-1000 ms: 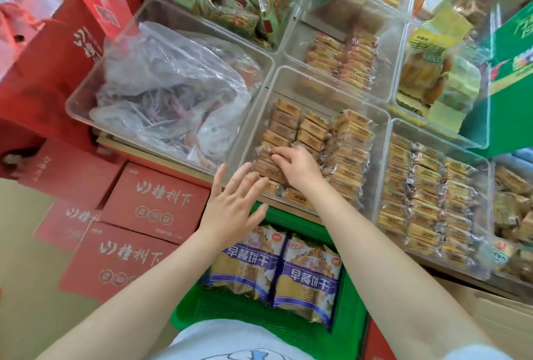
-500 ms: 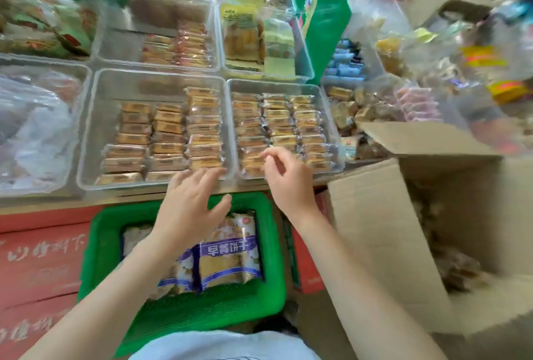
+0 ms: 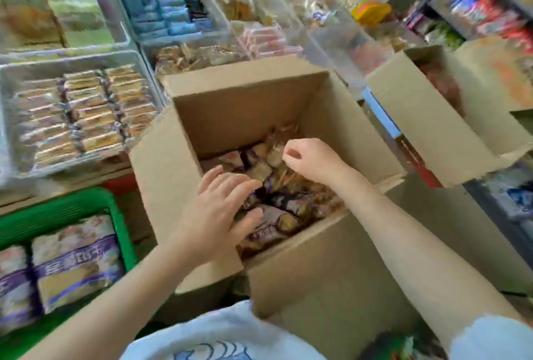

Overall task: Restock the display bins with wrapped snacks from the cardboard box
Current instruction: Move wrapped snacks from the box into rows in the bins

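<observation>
An open cardboard box (image 3: 248,105) stands in front of me, its bottom covered with loose wrapped snacks (image 3: 277,198). My left hand (image 3: 222,206) is inside the box over the snacks, fingers spread and fairly straight, holding nothing. My right hand (image 3: 308,160) hovers deeper in the box with fingers loosely curled; nothing shows in its grasp. To the left, a clear display bin (image 3: 8,82) holds neat rows of wrapped snacks (image 3: 83,111).
A green basket (image 3: 57,206) with purple-banded packets sits at lower left. A second open cardboard box (image 3: 427,117) stands to the right. More clear bins of sweets (image 3: 173,16) fill the back, and shelves of goods (image 3: 490,7) run along the right.
My view has swung right from the display bins to the cardboard box. Both hands left the bins and moved down into the box.
</observation>
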Available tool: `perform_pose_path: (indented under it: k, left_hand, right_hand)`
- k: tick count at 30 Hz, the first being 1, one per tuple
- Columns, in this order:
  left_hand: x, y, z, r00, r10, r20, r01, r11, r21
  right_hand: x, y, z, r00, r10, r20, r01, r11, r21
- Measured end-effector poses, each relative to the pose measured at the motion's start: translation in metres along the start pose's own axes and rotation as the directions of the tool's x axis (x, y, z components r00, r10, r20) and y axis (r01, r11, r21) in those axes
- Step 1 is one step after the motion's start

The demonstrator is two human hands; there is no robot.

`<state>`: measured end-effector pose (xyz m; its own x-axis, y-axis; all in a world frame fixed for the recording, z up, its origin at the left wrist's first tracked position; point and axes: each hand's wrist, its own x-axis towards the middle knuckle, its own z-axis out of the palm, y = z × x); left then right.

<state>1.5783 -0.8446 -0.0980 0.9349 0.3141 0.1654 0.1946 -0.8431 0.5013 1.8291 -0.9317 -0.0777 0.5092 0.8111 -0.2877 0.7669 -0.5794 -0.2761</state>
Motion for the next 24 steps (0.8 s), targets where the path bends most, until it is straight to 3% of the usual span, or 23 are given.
perform_pose_path:
  k: [2,5,11,14,17,20,22,24]
  left_hand:
    - [0.010,0.013,0.009,0.997,-0.070,0.032,0.069,0.997,0.039]
    - [0.011,0.019,0.009,0.984,-0.175,0.032,0.172,0.981,0.095]
    - [0.006,0.023,0.009,0.972,-0.237,-0.010,0.235,0.959,0.156]
    - [0.007,0.022,0.014,0.974,-0.222,-0.037,0.225,0.961,0.158]
    - [0.007,0.021,0.017,0.972,-0.228,-0.056,0.233,0.964,0.130]
    - [0.005,0.020,0.018,0.955,-0.271,-0.124,0.276,0.961,0.023]
    - [0.004,0.022,0.012,0.921,-0.331,-0.204,0.319,0.944,-0.090]
    - [0.003,0.022,-0.004,0.864,-0.411,-0.291,0.352,0.906,-0.234]
  right_hand:
    - [0.019,0.032,0.007,0.960,0.089,0.266,-0.040,0.982,-0.186]
    - [0.039,0.058,0.031,0.820,0.225,0.526,0.008,0.915,-0.403]
    - [0.073,0.092,0.070,0.634,0.409,0.656,0.053,0.823,-0.565]
    - [0.069,0.087,0.061,0.649,0.387,0.655,0.046,0.840,-0.541]
    - [0.067,0.069,0.037,0.705,0.274,0.654,-0.023,0.931,-0.365]
    - [0.056,0.031,0.001,0.796,0.046,0.604,-0.114,0.991,0.075]
    - [0.035,-0.006,-0.022,0.887,-0.150,0.436,-0.039,0.918,0.394]
    - [0.011,-0.049,-0.037,0.927,-0.258,0.272,-0.016,0.698,0.716]
